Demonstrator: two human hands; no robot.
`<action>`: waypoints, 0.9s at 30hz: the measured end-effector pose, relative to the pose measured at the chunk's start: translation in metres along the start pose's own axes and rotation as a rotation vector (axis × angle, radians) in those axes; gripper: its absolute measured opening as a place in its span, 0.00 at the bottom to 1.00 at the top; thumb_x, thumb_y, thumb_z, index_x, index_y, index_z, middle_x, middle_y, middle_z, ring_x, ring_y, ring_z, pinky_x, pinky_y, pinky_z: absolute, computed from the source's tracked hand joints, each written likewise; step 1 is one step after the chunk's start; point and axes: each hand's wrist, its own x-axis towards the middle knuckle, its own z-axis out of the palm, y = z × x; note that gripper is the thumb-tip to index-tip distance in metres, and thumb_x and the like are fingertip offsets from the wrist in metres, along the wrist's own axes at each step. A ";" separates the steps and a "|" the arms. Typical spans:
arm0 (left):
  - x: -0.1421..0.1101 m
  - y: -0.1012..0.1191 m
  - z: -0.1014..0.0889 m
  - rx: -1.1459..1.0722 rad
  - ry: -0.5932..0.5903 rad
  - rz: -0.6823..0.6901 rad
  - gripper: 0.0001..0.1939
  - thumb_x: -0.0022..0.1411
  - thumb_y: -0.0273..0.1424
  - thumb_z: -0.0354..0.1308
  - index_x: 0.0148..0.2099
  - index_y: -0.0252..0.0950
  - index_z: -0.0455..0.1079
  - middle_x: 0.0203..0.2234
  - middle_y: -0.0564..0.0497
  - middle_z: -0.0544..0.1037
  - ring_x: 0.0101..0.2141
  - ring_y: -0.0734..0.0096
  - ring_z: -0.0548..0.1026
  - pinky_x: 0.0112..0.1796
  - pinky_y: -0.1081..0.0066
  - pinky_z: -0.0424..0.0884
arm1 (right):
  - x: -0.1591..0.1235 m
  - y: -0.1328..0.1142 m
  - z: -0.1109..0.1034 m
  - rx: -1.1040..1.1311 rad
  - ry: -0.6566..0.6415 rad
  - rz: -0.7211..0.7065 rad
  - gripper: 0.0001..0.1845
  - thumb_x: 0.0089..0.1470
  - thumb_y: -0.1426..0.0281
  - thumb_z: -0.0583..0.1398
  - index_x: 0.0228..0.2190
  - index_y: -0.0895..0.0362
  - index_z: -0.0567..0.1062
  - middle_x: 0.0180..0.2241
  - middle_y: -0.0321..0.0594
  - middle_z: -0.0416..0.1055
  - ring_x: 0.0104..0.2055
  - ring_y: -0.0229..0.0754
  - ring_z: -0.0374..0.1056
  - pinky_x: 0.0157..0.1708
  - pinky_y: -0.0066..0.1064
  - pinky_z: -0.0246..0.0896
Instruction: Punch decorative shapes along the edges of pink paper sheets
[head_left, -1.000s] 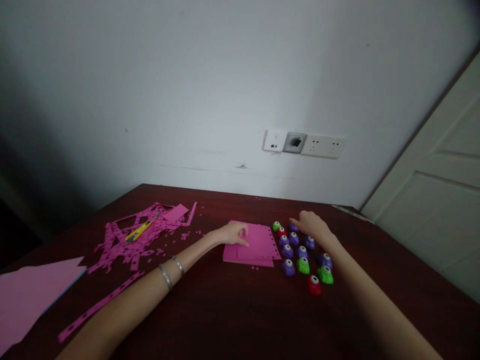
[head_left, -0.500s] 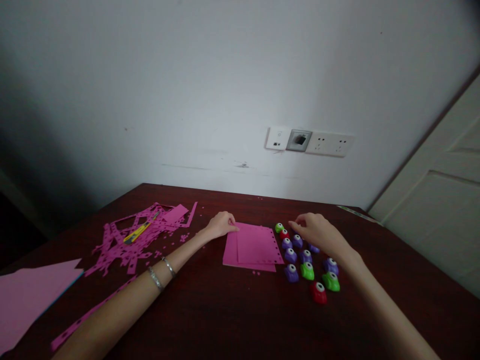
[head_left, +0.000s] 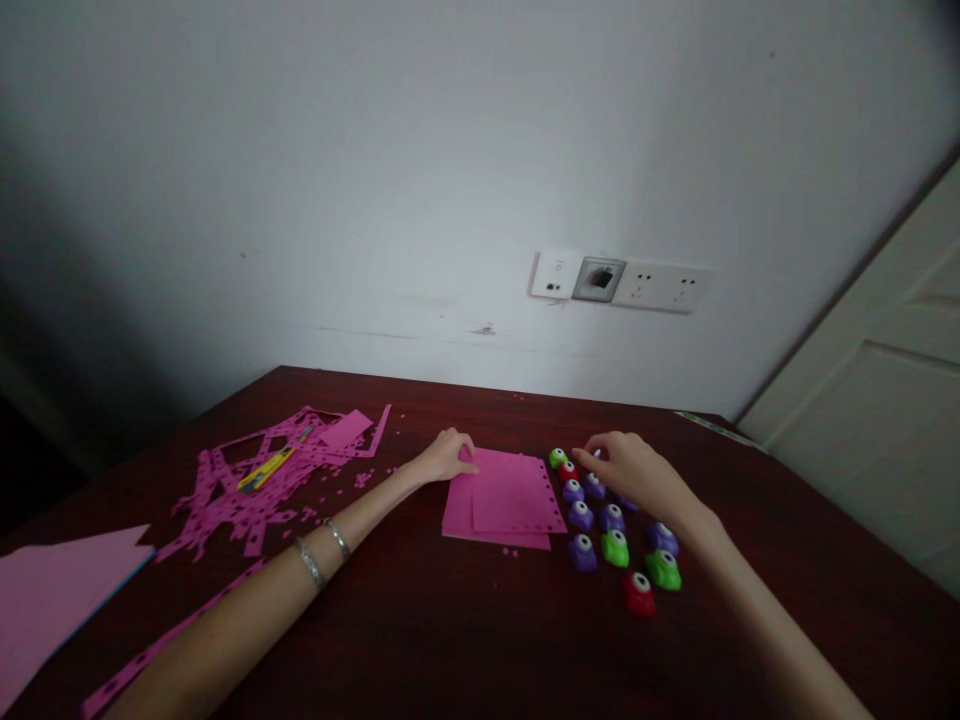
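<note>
Two overlapping sheets of pink paper lie on the dark table, the top one with small holes punched along its right and lower edges. At their upper left corner my left hand has its fingers curled and pinched on the paper. My right hand is over the far end of a group of small craft punches, fingers bent and closed around one whose white top barely shows. Below it stand a purple punch, a green punch and a red punch, among several others.
A heap of punched pink paper scraps lies on the left, with a yellow utility knife on top. Large pink sheets rest at the near left edge. Behind the table rises a wall with sockets.
My right fingertips have shifted slightly, and a white punch top now shows between them. My left hand stays at the paper's corner. The view has moved a little.
</note>
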 end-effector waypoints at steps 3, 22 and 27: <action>-0.002 0.004 -0.001 0.012 -0.023 -0.045 0.18 0.46 0.37 0.63 0.39 0.32 0.70 0.36 0.45 0.69 0.38 0.63 0.67 0.36 0.68 0.62 | -0.002 -0.003 -0.002 0.010 -0.007 0.007 0.19 0.52 0.56 0.52 0.25 0.54 0.76 0.25 0.44 0.73 0.31 0.45 0.70 0.26 0.29 0.54; 0.004 0.016 -0.001 -0.409 0.004 -0.102 0.15 0.43 0.23 0.59 0.37 0.31 0.66 0.25 0.52 0.71 0.27 0.74 0.69 0.29 0.73 0.64 | -0.003 -0.007 -0.001 0.105 -0.033 -0.040 0.18 0.51 0.58 0.53 0.25 0.56 0.76 0.26 0.44 0.74 0.30 0.44 0.70 0.28 0.29 0.57; 0.003 0.029 -0.039 -0.614 0.001 -0.049 0.07 0.49 0.28 0.57 0.33 0.31 0.70 0.25 0.49 0.73 0.27 0.74 0.70 0.33 0.69 0.67 | 0.005 0.002 0.002 0.357 0.103 -0.104 0.15 0.48 0.62 0.58 0.36 0.57 0.74 0.32 0.43 0.74 0.32 0.42 0.69 0.33 0.31 0.62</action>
